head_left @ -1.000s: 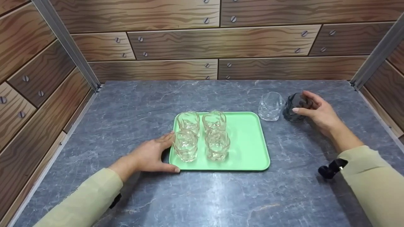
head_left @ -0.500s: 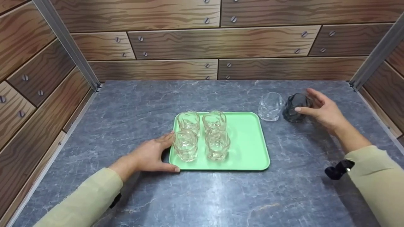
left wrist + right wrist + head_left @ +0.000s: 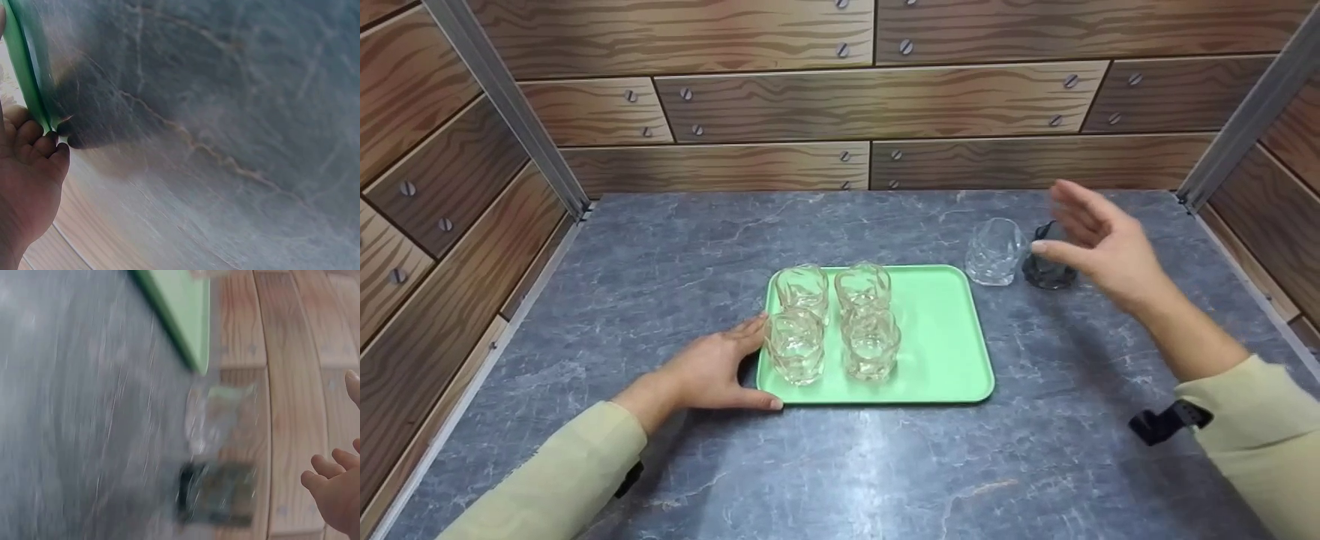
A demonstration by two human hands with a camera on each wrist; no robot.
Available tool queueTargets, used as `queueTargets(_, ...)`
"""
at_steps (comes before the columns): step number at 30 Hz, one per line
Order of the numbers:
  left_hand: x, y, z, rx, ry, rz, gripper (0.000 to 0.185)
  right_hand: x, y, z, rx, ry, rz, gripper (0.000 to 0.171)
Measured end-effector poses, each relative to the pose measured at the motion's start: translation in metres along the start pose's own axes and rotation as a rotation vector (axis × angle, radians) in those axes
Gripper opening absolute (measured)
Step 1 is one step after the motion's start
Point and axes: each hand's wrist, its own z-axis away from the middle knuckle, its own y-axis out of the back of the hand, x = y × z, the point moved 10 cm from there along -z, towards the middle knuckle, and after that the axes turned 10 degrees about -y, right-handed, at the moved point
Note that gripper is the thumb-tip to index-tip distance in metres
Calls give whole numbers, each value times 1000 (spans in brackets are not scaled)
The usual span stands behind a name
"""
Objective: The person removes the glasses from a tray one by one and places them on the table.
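Note:
My left hand [image 3: 712,371] holds the near left corner of a green tray [image 3: 937,352], thumb along the front edge and fingers at the left rim. Clear faceted glasses stand on the tray's left half in two rows: front left [image 3: 796,349], front right [image 3: 871,349], back left [image 3: 802,289] and back right [image 3: 863,285]. Beyond the tray's far right corner stand a clear glass [image 3: 994,255] and, beside it, a dark smoky glass [image 3: 1051,271]. My right hand [image 3: 1110,247], fingers spread and holding nothing, is raised at the dark glass and partly hides it in the head view.
The grey marbled tabletop [image 3: 885,465] is bounded by wood-patterned walls [image 3: 780,112] at the back and sides. Metal posts [image 3: 510,112] rise at the back corners. The tray's right half is bare green.
My right hand has let go of the dark glass, lifted and opened wider, moving up and slightly left. The dark glass stays standing. My left hand keeps its place at the tray.

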Motion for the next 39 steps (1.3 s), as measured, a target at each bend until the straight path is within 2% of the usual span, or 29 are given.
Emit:
queueTargets(5, -1, 0, 0, 2, 5, -1, 126, -24, -40, 19, -67, 49, -49, 81)
queueTargets(8, -1, 0, 1, 4, 9, 0, 126, -31, -65, 30, -115, 50, -82, 81)
queueTargets(13, 0, 0, 2, 7, 11, 5, 126, -31, -104, 42, -187, 27, -93, 82)
queueTargets(19, 0, 0, 2, 10, 7, 8, 126, -25, -141, 52, -231, 25, -120, 80)
queueTargets(29, 0, 0, 2, 13, -6, 12, 128, -7, -188, 66, -293, -12, -71, 79)
queueTargets(39, 1, 0, 2, 6, 8, 21, 128, 5, -212, 73, -307, -35, 11, 85)
